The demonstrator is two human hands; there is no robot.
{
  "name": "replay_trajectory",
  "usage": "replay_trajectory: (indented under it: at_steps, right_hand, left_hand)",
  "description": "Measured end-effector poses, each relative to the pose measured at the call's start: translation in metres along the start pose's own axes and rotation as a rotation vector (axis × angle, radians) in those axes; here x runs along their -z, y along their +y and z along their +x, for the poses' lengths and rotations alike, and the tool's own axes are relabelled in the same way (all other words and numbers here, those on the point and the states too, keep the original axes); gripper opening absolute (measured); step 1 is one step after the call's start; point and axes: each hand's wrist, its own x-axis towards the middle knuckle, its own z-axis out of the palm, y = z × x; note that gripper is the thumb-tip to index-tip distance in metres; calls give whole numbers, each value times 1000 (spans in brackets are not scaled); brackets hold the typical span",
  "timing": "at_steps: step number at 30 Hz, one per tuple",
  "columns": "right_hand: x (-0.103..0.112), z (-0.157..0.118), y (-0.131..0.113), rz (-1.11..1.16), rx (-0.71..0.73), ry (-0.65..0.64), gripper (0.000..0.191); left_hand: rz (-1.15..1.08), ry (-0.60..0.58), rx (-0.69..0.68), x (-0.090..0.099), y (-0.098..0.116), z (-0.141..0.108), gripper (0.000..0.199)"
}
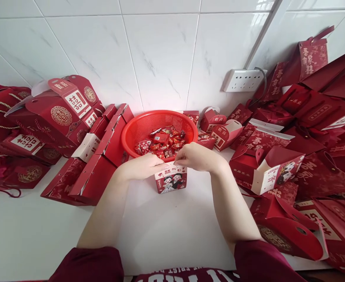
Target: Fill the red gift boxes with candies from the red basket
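- a small gift box (171, 183) in red and white card, printed with a cartoon couple, stands upright on a white worktop (175, 227), mid-width, with bare surface between it and the near edge.
- the left hand (150, 161) pinches the box's upper left part, thumb on the printed front; the right hand (194, 156) pinches the upper right corner. the fingers behind the card are mostly hidden.
- so the box sits directly below and between both sets of fingers, touching them.
- it looks light, thin-walled and fairly stiff, smooth but not very slippery, and likely to crease if squeezed; the top rim or side walls seem the best hold.
- just beyond it, near the far edge, is a red plastic basket (126, 137) of wrapped sweets (162, 140).
- more red boxes crowd the worktop's left (86, 178) and right sides (290, 231).
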Motion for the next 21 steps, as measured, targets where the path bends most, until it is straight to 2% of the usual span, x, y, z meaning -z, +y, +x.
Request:
replay_trajectory:
  at_steps: [6, 9, 12, 14, 17, 19, 21]
  right_hand:
    - [-1, 4, 1, 39, 30, -56, 31]
    - [5, -2, -1, 31, 105, -27, 33]
    - [15, -16, -4, 146, 166, 122, 25]
    - [22, -26, -6, 307, 171, 284, 17]
    - [26, -33, -6, 549, 165, 526, 14]
    - [25, -34, -6, 631, 176, 588, 14]
    - [24, -34, -7, 659, 190, 567, 16]
  left_hand:
    - [40, 16, -32, -2, 2, 3, 42]
    - [29, 76, -23, -1, 6, -3, 45]
    - [-129, 244, -49, -1, 14, -10, 40]
    - [-316, 358, -81, -2, 20, -14, 34]
    - [-533, 476, -129, -5, 31, -20, 36]
    - [-589, 556, -177, -8, 37, -26, 34]
    - [-593, 583, -216, -10, 43, -35, 31]
